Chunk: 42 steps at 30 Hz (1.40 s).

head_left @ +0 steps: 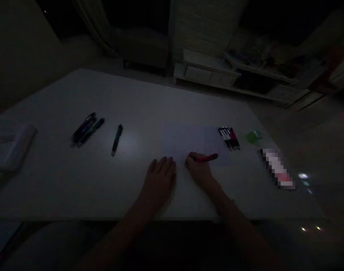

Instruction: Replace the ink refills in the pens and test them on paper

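My right hand (199, 169) is closed around a red pen (207, 158) with a dark end, its tip down at a sheet of paper (183, 139). The right part of the paper, or a second sheet, carries a fine dense pattern (215, 145); the dim light hides the detail. Flat on the table at the paper's lower left edge lies my left hand (160, 177), fingers stretched out and holding nothing. A single teal and black pen (116, 140) rests apart, to the left of that hand.
Several dark pens (87, 130) lie grouped on the white table (140, 98) at the left. More pens (229, 138) lie right of the paper, near a green item (253, 136) and a blurred-out flat object (277, 168). A pale bundle (12, 146) sits far left.
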Tool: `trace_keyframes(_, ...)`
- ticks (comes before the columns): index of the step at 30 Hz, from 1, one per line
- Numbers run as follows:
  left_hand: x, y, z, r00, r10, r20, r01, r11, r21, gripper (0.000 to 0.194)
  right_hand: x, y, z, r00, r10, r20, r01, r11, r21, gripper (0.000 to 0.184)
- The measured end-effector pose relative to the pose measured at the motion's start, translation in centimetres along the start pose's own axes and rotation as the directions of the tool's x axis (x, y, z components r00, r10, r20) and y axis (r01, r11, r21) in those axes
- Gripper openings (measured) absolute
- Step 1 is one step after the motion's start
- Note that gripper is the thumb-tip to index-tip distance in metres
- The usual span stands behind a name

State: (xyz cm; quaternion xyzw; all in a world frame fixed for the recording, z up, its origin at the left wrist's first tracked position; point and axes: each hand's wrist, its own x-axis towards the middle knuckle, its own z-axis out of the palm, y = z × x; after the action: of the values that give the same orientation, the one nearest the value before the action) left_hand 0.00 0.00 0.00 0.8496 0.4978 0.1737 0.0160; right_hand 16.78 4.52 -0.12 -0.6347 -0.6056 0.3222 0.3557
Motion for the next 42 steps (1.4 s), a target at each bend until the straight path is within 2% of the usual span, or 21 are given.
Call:
trace_keyframes(5,0.0,0.2,0.1,1.0,0.007,-0.027,-0.008,1.0,-0.008,0.035,-0.4,-0.2,-0.4,0.999,-0.013,-0.039,0.014,1.0,0.026,0.02)
trace_keyframes(8,0.0,0.2,0.0,1.0,0.004,-0.02,-0.004,1.0,-0.009,0.035,-0.4,0.1,-0.5,0.997,0.053,-0.052,-0.042,0.981,0.187,0.017)
trace_keyframes(11,0.0,0.1,0.0,1.0,0.012,-0.022,-0.013,1.0,-0.004,0.035,-0.4,0.4,-0.6,0.989,0.099,-0.106,-0.053,0.926,0.374,0.014)
trace_keyframes(14,-0.1,-0.1,0.1,0.999,0.011,-0.033,-0.011,1.0,-0.003,0.034,-0.2,0.7,-1.8,0.966,0.139,-0.216,-0.037,0.907,0.419,0.046)
trace_keyframes(17,-0.1,-0.3,0.3,0.999,0.015,-0.051,-0.017,1.0,-0.022,0.034,0.2,1.5,-5.0,0.963,0.102,-0.25,-0.007,0.935,0.355,0.067)
trace_keyframes(20,-0.1,-0.6,0.4,0.997,0.023,-0.072,-0.025,0.999,-0.035,0.034,0.6,3.3,-9.8,0.979,0.029,-0.203,0.029,0.961,0.276,0.068)
trace_keyframes(24,0.0,-0.9,0.5,0.997,0.028,-0.077,-0.029,0.999,-0.023,0.034,1.2,6.7,-15.3,0.989,0.026,-0.148,-0.014,0.997,0.079,0.065)
trace_keyframes(26,0.0,-0.9,0.5,0.997,0.033,-0.074,-0.034,0.999,-0.014,0.034,2.1,8.5,-16.7,0.965,0.038,-0.261,-0.066,0.993,-0.1,0.065)
trace_keyframes(28,0.0,-1.0,0.5,0.997,0.038,-0.07,-0.038,0.999,-0.001,0.034,3.3,10.1,-17.4,0.929,0.01,-0.37,-0.114,0.958,-0.262,0.063)
trace_keyframes(31,0.0,-1.1,0.5,0.998,0.035,-0.058,-0.034,0.999,0.033,0.034,5.2,12.2,-17.5,0.901,-0.047,-0.432,-0.133,0.917,-0.376,0.057)
trace_keyframes(37,0.1,-1.2,0.4,0.998,0.043,-0.054,-0.04,0.998,0.047,0.035,6.9,14.7,-17.8,0.913,-0.058,-0.403,-0.124,0.903,-0.411,0.044)
trace_keyframes(42,0.0,-1.0,0.3,0.999,0.025,-0.039,-0.024,0.999,0.039,0.034,6.5,14.5,-17.8,0.918,-0.037,-0.394,-0.14,0.901,-0.41,0.037)
